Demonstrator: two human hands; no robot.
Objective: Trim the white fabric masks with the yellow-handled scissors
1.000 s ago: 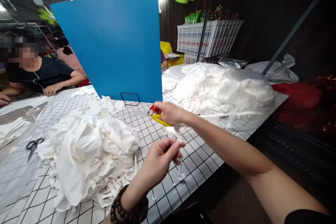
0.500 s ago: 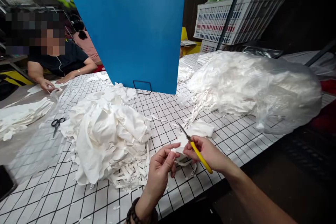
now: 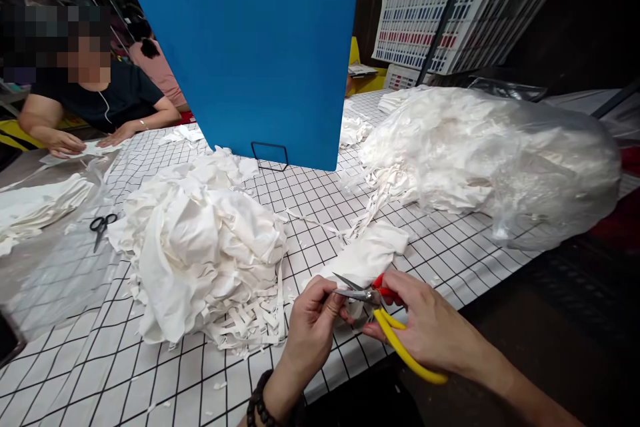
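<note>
Near the table's front edge, my right hand (image 3: 425,317) grips scissors (image 3: 395,340) with yellow and red handles. Their blades are parted and point left, the lower one at the fingertips of my left hand (image 3: 314,313). Thumb and fingers of that hand are pinched together on the edge of a white cloth piece (image 3: 367,253). The cloth lies on the table just behind both hands, and its near edge is partly hidden by the fingers and blades.
A heap of white cloth pieces with straps (image 3: 200,233) stands left of my hands. Black scissors (image 3: 103,227) lie beyond it. A clear bag of white cloth (image 3: 500,153) sits at right. A blue board (image 3: 240,53) stands at the back. A co-worker (image 3: 95,107) handles cloth at left.
My right hand has swung the scissors round and parted the blades, bringing them to the left hand's fingertips. The left hand stays pinched. The camera view has shifted slightly.
</note>
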